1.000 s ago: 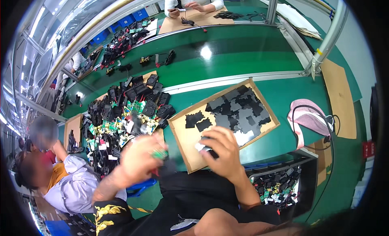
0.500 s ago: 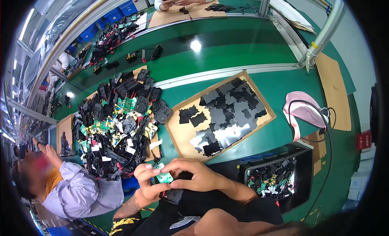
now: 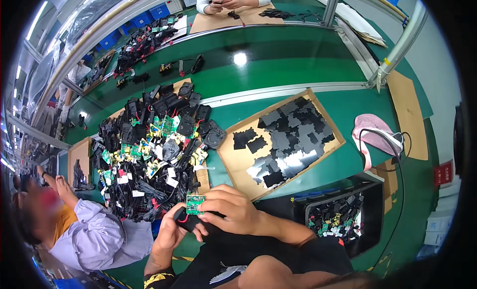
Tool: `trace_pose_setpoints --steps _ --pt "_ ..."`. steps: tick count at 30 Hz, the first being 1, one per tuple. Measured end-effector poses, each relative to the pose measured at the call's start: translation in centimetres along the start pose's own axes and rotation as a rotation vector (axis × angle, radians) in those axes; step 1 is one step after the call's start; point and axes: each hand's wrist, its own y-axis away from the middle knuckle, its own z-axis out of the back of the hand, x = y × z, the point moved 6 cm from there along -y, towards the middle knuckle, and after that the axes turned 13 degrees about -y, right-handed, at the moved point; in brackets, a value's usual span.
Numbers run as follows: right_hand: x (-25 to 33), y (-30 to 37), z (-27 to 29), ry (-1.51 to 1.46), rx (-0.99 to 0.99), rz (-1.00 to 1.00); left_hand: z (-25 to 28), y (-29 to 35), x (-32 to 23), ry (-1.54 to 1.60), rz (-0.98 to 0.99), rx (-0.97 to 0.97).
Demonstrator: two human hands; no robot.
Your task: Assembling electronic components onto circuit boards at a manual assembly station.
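Observation:
Close in front of my body, my right hand (image 3: 232,211) pinches a small green circuit board (image 3: 195,204) by its right edge, the side with components facing up. My left hand (image 3: 168,235) is closed on a black plastic housing (image 3: 184,219), just below and left of the board. A short red wire shows between housing and board; where its ends join is hidden. Beyond my hands, to the left, lies a heap of black housings, circuit boards and coiled black cables (image 3: 144,175).
A shallow cardboard tray (image 3: 232,162) of thin black sheets lies ahead on the green table. At right are a black bin (image 3: 370,209) of parts and a pink cloth (image 3: 370,127) with a black cable. One person (image 3: 94,234) sits at left; another works across the green conveyor (image 3: 298,55).
The circuit board has turned from tilted to facing up. My left hand has let go of the board's edge and now holds the black housing, which hung below the hands before.

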Motion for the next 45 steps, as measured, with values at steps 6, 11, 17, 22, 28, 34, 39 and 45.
trace_pose_setpoints --steps 6,11,17,22,28,34,39,45 --pt "-1.1 0.1 0.4 -0.445 0.006 -0.361 -1.1 -0.6 0.0 -0.108 -0.005 0.0" --pt "-1.1 0.6 0.8 -0.208 -0.156 -0.164 -0.9 -2.0 1.1 -0.207 -0.028 -0.162" --pt "-1.3 1.4 1.2 -0.26 -0.136 -0.338 -1.6 -2.6 1.1 -0.134 0.135 0.191" --pt "-2.0 1.3 1.3 -0.482 -0.237 -0.392 -3.1 -3.4 1.9 -0.083 0.052 0.143" --pt "-2.5 1.3 1.9 -0.454 -0.264 -0.397 -2.6 -3.3 1.6 -0.105 0.044 -0.043" --pt "-3.2 1.1 0.7 -0.761 -0.26 -0.695 -2.4 -2.4 0.6 -0.129 -0.342 -0.061" --pt "-2.1 1.0 6.8 0.225 -0.169 -0.498 -2.6 -5.0 1.0 0.004 -0.382 -0.126" --pt "0.5 2.7 16.9 1.051 -0.166 -0.589 -2.6 -6.6 1.7 -0.017 -0.348 -0.215"
